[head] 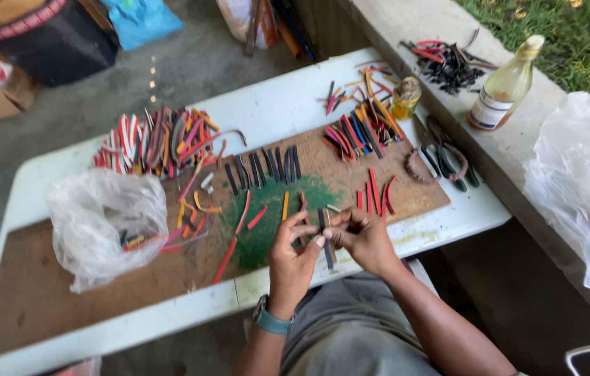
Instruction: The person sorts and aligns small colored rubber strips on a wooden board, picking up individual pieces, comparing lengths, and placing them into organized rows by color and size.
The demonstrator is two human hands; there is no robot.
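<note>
Dark strip: a thin, flat, blackish strip (325,240), straight and narrow, standing roughly upright between both hands, its lower end hanging past the fingers over the near edge of the board.
Left hand: the left hand (293,252) has thumb and fingertips pinched together on the dark strip near its upper part; a teal watch band (271,322) sits on the wrist.
Right hand: the right hand (362,237) closes its fingertips on the same strip from the other side, touching the left hand's fingers.
Board: a brown wooden board (65,278) with a green stained patch (267,209), lying on a white table (448,226).
Loose strips: red, orange and black strips (260,167) laid in rows on the board beyond the hands; a mixed coloured heap (159,139) further left.
Bag: a clear crumpled plastic bag (100,216) on the board's left, with a few strips inside.
Tools: pliers and cutters (448,157) at the right end of the table.
Bottles: a small jar of yellow liquid (405,97) on the table, a taller bottle (507,83) on the concrete ledge.
</note>
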